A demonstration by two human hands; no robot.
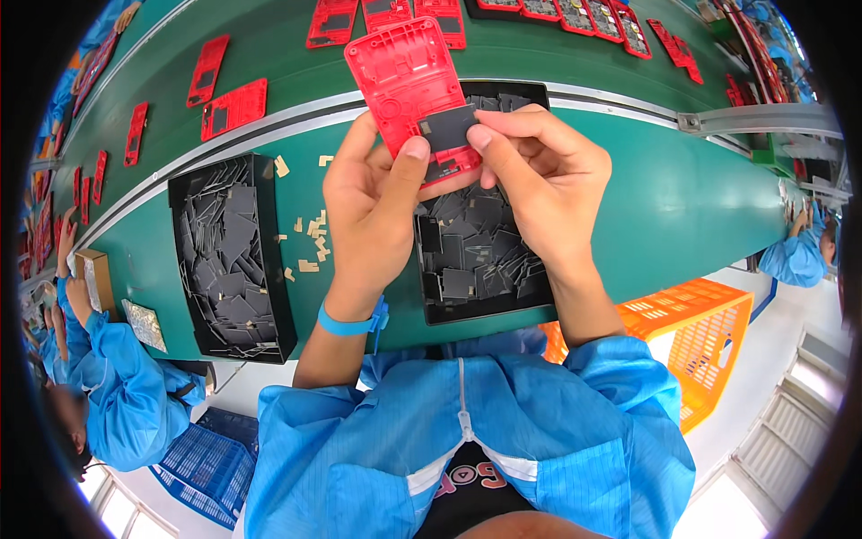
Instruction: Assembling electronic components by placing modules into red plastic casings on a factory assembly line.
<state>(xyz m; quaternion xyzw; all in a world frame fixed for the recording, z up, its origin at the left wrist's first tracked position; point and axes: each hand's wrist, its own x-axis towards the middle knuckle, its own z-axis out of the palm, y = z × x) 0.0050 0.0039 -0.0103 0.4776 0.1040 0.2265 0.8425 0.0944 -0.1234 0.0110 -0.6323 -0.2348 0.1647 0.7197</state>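
My left hand (373, 211) is closed around a red plastic housing (402, 76), tilted up over the workbench, its moulded inner side facing me. The thumb presses on its left edge. Between the thumb and fingers of my right hand (555, 184) is the right edge of a thin dark rectangular panel (449, 128), which lies over the lower half of the housing. Whether the panel is seated or just resting there, I cannot tell. Below my hands, a black tray (489, 312) holds many similar dark panels. A second black tray (268, 225) of them stands to the left.
Small tan pieces (308, 266) lie scattered between the trays. Beyond a metal rail, more red housings (235, 110) sit on a green belt (278, 54). An orange crate (709, 350) stands at right, a blue crate (202, 467) at lower left. Co-workers in blue (126, 386) are on both sides.
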